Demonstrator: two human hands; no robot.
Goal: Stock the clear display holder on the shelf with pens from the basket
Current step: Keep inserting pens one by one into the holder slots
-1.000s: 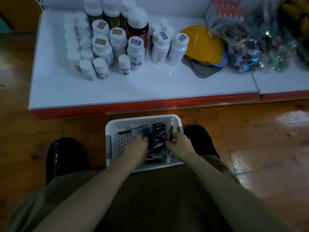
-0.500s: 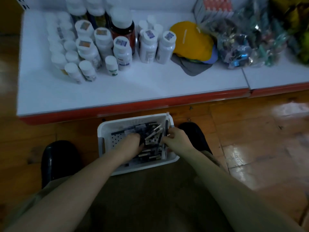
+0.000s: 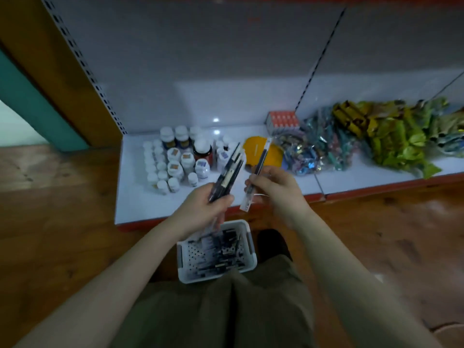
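Our left grip (image 3: 208, 212) is closed round a bundle (image 3: 227, 175) of pens, which fan up and away from it. Our right grip (image 3: 275, 189) pinches one pen (image 3: 258, 169) in a clear sleeve, just beside the bundle but apart from it. The basket (image 3: 193, 276) stands on the floor below both grips, with more pens lying in it. The shelf (image 3: 140, 204) lies beyond the grips, with bottles (image 3: 175, 162) behind the left one and a yellow cap (image 3: 272, 156) behind the right one. We cannot find the holder in this view, so we think the first need is to look for it before we reach. The bundle is loose at its far end. We should therefore squeeze it near the lower ends and level it, so that no pen slides out. It seems best to place the single pen first, upright, and then feed the bundle in small lots. We should pass well clear of the bottles, because they stand close together and may fall easily.
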